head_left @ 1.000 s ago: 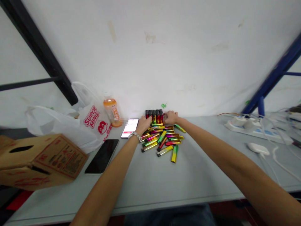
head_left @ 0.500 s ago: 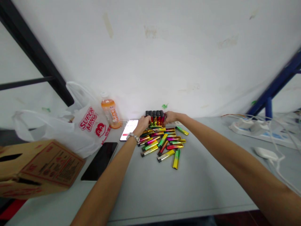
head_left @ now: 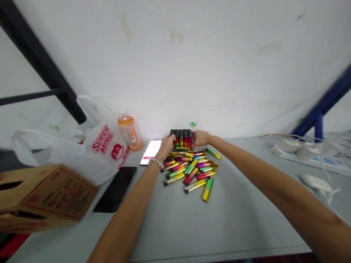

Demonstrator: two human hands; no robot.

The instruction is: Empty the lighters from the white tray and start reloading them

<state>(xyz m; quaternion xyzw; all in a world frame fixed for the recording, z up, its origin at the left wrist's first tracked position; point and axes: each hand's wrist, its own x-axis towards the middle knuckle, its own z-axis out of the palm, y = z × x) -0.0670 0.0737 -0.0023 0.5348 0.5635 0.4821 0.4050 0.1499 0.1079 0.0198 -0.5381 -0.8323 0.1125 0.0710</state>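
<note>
A block of upright lighters (head_left: 181, 140), several of them with black tops and shiny red, gold and magenta bodies, stands near the wall. My left hand (head_left: 167, 144) presses on its left side, the thumb against the nearest lighters and a bracelet at the wrist. On the opposite side, my right hand (head_left: 199, 138) has its fingers closed at the block's right end; its fingertips are partly hidden. Many loose lighters lie flat in front, among them a green-and-gold lighter (head_left: 207, 190) and a yellow-and-silver lighter (head_left: 195, 186) nearest me.
Left of my arm lie a lit phone (head_left: 149, 153) and a dark tablet (head_left: 116, 189). Beyond them are an orange drink bottle (head_left: 128, 131), a white plastic bag (head_left: 93, 160) and a cardboard box (head_left: 57, 193). A power strip (head_left: 309, 155) and white charger (head_left: 316, 182) with cables lie right.
The view has shifted slightly, so the things at right sit a little farther right. Both hands stay at the sides of the upright lighters, with hardly any movement.
</note>
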